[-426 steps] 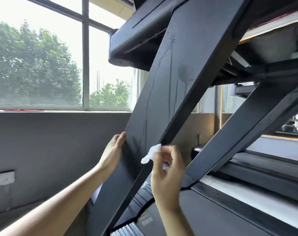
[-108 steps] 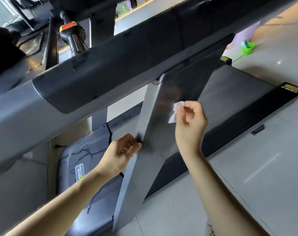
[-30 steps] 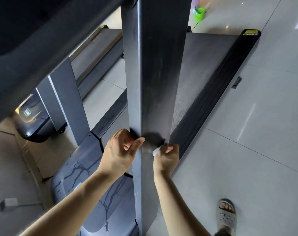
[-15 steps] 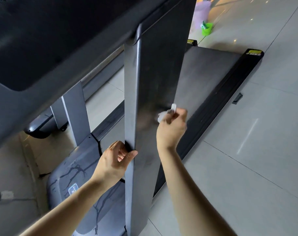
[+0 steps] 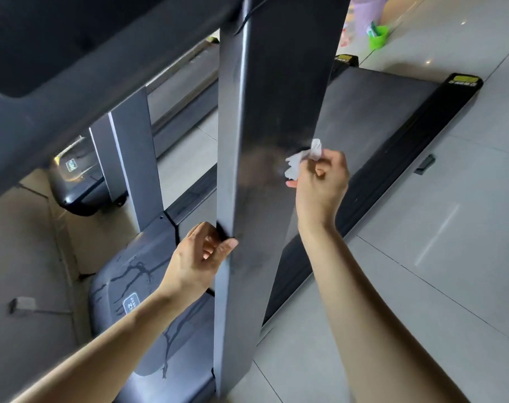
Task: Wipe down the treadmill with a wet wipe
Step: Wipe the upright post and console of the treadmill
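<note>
We see the wet wipe (image 5: pixel 303 161), white and crumpled, pinched in the right hand (image 5: pixel 320 184), pressed against the wide dark face of the treadmill (image 5: pixel 372 135) upright post (image 5: pixel 270 141), about mid-height near its right edge. Right hand fingers are curled tight around the wipe. The post's face looks smeared and dull around the wipe. The left hand (image 5: pixel 198 257) grips the post's left edge lower down, thumb on the front face, fingers wrapped behind. We see the running belt stretching away behind the post, black side rail (image 5: pixel 392 175) along its right, yellow-labelled end caps at the far end. Motor cover (image 5: pixel 137 286) at the base, below the left hand, shows dark streaks. A second treadmill (image 5: pixel 82 170) sits to the left. Pale tiled floor (image 5: pixel 451 257) on the right; a green container (image 5: pixel 378 36) and a purple thing on it far back.
</note>
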The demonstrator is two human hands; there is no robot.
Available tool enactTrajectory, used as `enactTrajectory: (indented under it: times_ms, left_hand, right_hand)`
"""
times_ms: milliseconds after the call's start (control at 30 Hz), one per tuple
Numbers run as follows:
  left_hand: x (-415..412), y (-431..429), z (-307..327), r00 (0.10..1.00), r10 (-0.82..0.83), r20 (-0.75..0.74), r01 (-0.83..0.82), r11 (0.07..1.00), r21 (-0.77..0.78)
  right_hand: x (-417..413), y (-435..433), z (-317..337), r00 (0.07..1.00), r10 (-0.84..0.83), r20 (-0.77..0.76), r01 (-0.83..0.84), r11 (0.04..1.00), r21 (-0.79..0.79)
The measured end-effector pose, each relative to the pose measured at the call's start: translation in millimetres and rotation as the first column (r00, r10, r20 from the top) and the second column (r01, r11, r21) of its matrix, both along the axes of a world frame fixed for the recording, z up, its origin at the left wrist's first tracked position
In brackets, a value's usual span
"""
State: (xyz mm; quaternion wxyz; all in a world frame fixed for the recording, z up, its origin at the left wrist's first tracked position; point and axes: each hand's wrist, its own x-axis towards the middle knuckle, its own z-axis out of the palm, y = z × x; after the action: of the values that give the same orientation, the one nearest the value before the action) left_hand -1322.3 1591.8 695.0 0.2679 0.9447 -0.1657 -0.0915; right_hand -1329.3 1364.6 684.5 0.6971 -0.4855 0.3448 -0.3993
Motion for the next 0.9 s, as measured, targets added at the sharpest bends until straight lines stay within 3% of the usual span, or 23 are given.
enactTrajectory:
  times_ms: [100,233,367,467,533,700,900]
  left_hand:
    - [-3.4,10.0,-12.6,0.998,-0.010,0.060,0.012,0.999,-0.030]
    - [-16.3,47.4,-55.6,0.993,0.052,0.109,-0.037,0.990,-0.137]
    - [-23.7,89.5,-111.5,0.970,-0.035,0.242,0.055,0.996,-0.076]
    - [-31.0,106.0,-143.7,0.945,-0.120,0.303,0.131,0.991,-0.016]
    - [-31.4,109.3,-165.0,0.923,-0.150,0.356,0.164,0.986,-0.010]
    - [-25.2,110.5,-199.1,0.915,-0.092,0.394,0.174,0.968,-0.180]
    - [-19.8,104.5,-218.1,0.886,-0.063,0.460,0.222,0.927,-0.302]
  right_hand:
    - [-20.6,37.7,-48.4,0.999,0.035,-0.013,-0.036,0.991,-0.129]
    - [-38.4,108.0,-141.3,0.992,0.041,-0.121,-0.055,0.992,-0.116]
    - [-67.6,174.5,-235.5,0.984,0.153,-0.089,-0.163,0.980,-0.115]
    - [-83.5,190.1,-258.3,0.970,0.239,-0.052,-0.245,0.950,-0.192]
    - [-70.4,163.2,-251.1,0.980,0.200,0.000,-0.192,0.938,-0.287]
    - [-21.0,86.7,-230.3,0.998,0.023,0.065,0.011,0.876,-0.483]
    - [-28.0,153.1,-307.3,0.991,-0.048,0.122,0.092,0.917,-0.387]
